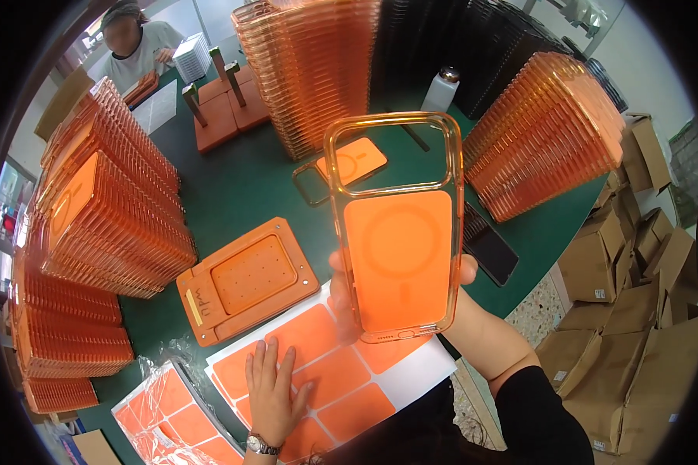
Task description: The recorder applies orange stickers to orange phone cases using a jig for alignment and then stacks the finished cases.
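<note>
"Green is the bench in the head view; what has been set along its edges?"

"Along the left edge, stacks of orange cases are ranged; at the far edge a tall orange stack, black stacks and a white bottle are seen; toward the right edge another orange stack and a dark phone are placed; beyond that edge cardboard boxes are heaped; past the far left corner a co-worker is seen."

"And by the right hand, what is grasped?"

"An orange-tinted clear phone case with an orange panel; it is clasped from behind, with fingertips shown at both long sides; it is held upright, off the bench, camera opening uppermost, its lower end seen over the sheets by the near edge."

"How is the left hand kept?"

"Unclenched; it is laid palm down on those orange-panelled sheets, fingers parted; a watch is worn at its wrist."

"What else is laid nearby?"

"Between the sheets and the left-edge stacks, a recessed orange tray; toward the near left corner, a plastic-wrapped pack; behind the raised case, a second case, partly hidden by it."
</note>
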Demonstrator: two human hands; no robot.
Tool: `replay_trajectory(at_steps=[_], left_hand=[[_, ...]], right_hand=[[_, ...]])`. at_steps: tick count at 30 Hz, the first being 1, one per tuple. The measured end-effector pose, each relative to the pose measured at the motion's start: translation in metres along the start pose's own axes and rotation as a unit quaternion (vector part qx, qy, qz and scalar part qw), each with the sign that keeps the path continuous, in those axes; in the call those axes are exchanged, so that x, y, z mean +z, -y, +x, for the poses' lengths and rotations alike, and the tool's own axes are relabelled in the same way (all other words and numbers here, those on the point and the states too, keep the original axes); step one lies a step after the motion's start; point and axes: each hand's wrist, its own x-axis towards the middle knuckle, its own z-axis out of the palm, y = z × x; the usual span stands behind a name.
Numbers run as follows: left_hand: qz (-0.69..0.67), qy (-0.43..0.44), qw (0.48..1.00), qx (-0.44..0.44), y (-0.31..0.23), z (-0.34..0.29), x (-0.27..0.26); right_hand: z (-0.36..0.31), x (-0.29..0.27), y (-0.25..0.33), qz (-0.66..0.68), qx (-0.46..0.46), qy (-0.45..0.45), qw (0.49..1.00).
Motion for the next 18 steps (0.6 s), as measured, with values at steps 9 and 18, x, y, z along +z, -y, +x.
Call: replay_trajectory(at_steps=[9,18], left_hand=[[0.003,0.0,1.0,-0.001,-0.001,0.002,0.0],[0.002,-0.007,1.0,-0.001,-0.001,0.003,0.0]], right_hand=[[0.008,-0.012,-0.006,0.033,-0.04,0.052,0.997],[0.009,-0.018,-0.001,0.055,-0.035,0.079,0.995]])
